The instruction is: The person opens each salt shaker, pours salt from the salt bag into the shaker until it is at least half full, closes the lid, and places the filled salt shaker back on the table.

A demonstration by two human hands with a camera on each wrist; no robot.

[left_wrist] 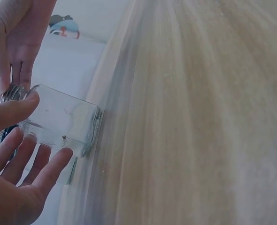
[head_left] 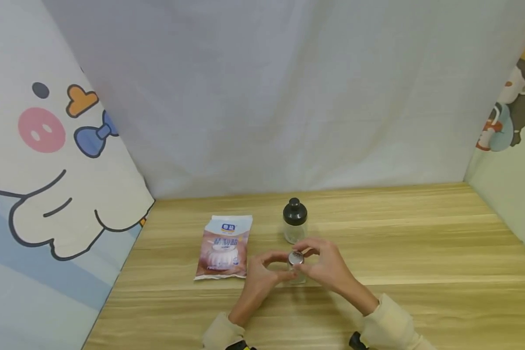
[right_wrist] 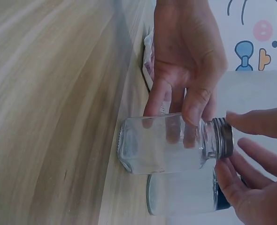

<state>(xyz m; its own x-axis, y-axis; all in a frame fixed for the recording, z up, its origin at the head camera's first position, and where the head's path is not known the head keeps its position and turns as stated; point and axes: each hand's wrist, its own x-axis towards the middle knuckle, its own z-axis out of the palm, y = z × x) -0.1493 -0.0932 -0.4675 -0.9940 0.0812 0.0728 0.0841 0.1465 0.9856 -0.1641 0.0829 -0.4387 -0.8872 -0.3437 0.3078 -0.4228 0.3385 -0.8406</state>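
A small clear glass jar (right_wrist: 159, 145) with a silver metal lid (head_left: 296, 257) stands upright on the wooden table, with nothing visible inside it. My left hand (head_left: 264, 278) holds the glass body from the left, thumb on the near side and fingers on the far side. From the right, my right hand (head_left: 329, 266) pinches the lid's rim between thumb and fingers. Both wrist views show the lid on the jar's neck.
Behind the jar stands a second glass jar (head_left: 295, 232) with a black knobbed lid (head_left: 295, 214). A printed white and reddish-brown packet (head_left: 223, 249) lies flat to the left. A pale curtain (head_left: 297, 107) hangs along the table's back edge.
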